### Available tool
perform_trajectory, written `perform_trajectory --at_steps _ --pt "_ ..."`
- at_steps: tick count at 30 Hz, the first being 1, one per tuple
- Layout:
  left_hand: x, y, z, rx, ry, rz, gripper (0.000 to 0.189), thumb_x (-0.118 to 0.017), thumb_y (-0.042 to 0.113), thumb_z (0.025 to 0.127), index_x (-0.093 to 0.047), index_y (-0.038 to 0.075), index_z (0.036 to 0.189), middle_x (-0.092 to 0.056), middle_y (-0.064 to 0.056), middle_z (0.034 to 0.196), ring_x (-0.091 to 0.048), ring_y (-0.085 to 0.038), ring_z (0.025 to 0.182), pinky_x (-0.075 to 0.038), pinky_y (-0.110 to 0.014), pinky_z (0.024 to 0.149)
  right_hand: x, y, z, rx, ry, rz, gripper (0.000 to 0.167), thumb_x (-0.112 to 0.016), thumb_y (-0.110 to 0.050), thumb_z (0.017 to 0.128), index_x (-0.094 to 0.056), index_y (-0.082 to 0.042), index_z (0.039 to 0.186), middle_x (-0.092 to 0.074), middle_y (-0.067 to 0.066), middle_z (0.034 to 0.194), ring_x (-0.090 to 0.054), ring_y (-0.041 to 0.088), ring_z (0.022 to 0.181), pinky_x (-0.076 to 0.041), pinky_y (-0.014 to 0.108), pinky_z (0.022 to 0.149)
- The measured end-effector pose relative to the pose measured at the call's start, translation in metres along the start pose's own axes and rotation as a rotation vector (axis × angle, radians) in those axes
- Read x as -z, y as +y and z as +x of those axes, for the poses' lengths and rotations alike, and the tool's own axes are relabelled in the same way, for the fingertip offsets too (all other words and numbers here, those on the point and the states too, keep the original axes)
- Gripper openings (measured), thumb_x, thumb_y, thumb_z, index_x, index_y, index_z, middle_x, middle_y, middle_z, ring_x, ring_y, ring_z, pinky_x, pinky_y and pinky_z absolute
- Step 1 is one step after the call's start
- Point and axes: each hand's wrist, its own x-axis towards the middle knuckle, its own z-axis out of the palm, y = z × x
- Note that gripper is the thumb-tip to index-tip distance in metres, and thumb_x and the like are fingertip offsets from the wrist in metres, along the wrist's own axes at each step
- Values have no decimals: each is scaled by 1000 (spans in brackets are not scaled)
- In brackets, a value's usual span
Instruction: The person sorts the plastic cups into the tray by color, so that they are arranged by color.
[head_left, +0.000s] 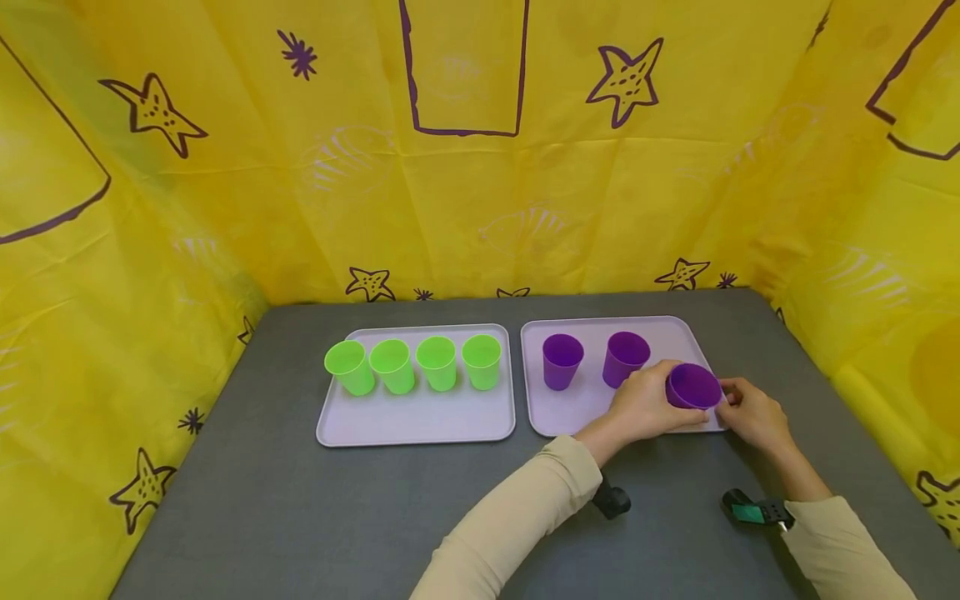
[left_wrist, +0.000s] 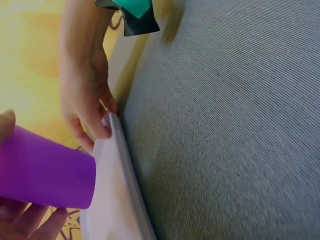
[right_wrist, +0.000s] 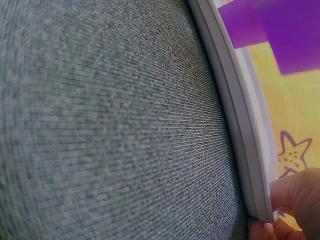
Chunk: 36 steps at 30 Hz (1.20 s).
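My left hand (head_left: 647, 403) grips a purple cup (head_left: 693, 387) by its side, mouth up, over the right part of a pale lilac tray (head_left: 577, 413). In the left wrist view the cup (left_wrist: 47, 170) lies between thumb and fingers, its base above the tray. With thumb and fingertips, my right hand (head_left: 756, 414) pinches the tray's near right corner; the right wrist view shows the thumb (right_wrist: 285, 192) over the rim and fingers below it. Two more purple cups, one to the left (head_left: 562, 362) and one in the middle (head_left: 626, 358), stand upright on this tray.
Left of it lies a second lilac tray (head_left: 420, 423) with several green cups (head_left: 437, 363) in a row along its far side. Both trays rest on a grey cloth-covered table (head_left: 300, 517). Yellow patterned fabric (head_left: 480, 217) encloses the back and sides.
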Motion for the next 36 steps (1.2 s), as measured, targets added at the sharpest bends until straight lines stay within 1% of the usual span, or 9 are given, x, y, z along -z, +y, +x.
perform_trajectory --at_steps 5,9,15,18,20,23,28,33,36 --pt "-10 4 9 93 39 9 65 -74 47 69 -52 21 124 -61 12 112 -58 -3 94 -46 -11 73 1 0 0 -4 -3 4 39 -56 -14 80 -52 6 114 -60 14 81 -51 22 68 -33 27 55" --pt "-18 6 15 147 76 16 65 -75 46 70 -51 20 124 -60 11 113 -58 -4 97 -47 -13 78 2 0 1 -9 -8 5 41 -56 -16 80 -51 7 114 -61 14 81 -53 22 68 -33 28 54" --pt "-29 8 23 181 136 54 63 -75 44 70 -51 18 122 -61 9 110 -56 -5 97 -44 -13 82 2 -2 0 -7 -13 10 41 -56 -14 80 -51 8 114 -60 16 82 -53 23 69 -34 28 54" --pt "-34 8 24 193 159 61 61 -75 44 70 -52 18 121 -62 9 109 -56 -6 96 -44 -14 83 1 -3 1 3 4 3 39 -56 -15 81 -52 8 113 -60 17 82 -53 25 69 -36 29 55" --pt "-37 7 24 204 169 52 60 -75 43 70 -52 18 119 -62 9 108 -56 -7 97 -43 -15 84 0 -3 1 9 8 6 39 -56 -16 82 -52 8 112 -60 18 83 -53 26 70 -37 31 55" --pt "-42 6 25 232 191 20 59 -76 41 69 -53 17 118 -62 7 109 -56 -9 99 -44 -16 86 -1 -3 1 15 21 6 38 -56 -16 82 -53 7 111 -60 17 82 -53 26 69 -37 30 54" --pt "-46 6 28 304 223 -22 62 -76 41 69 -52 16 120 -62 5 111 -56 -11 101 -46 -17 87 -3 -2 0 15 26 12 38 -56 -12 79 -54 6 112 -59 15 82 -52 25 70 -35 28 55" --pt "-49 9 34 329 223 -15 63 -75 45 70 -50 16 121 -61 5 113 -57 -11 102 -47 -19 88 -2 1 -1 5 39 11 38 -56 -11 79 -55 6 113 -59 15 81 -52 24 68 -34 27 54" --pt "-51 9 37 340 235 -18 63 -74 46 71 -49 17 121 -61 5 113 -57 -11 102 -46 -19 88 -2 1 -1 3 38 14 38 -56 -12 79 -55 5 113 -59 13 80 -51 23 68 -33 27 54"
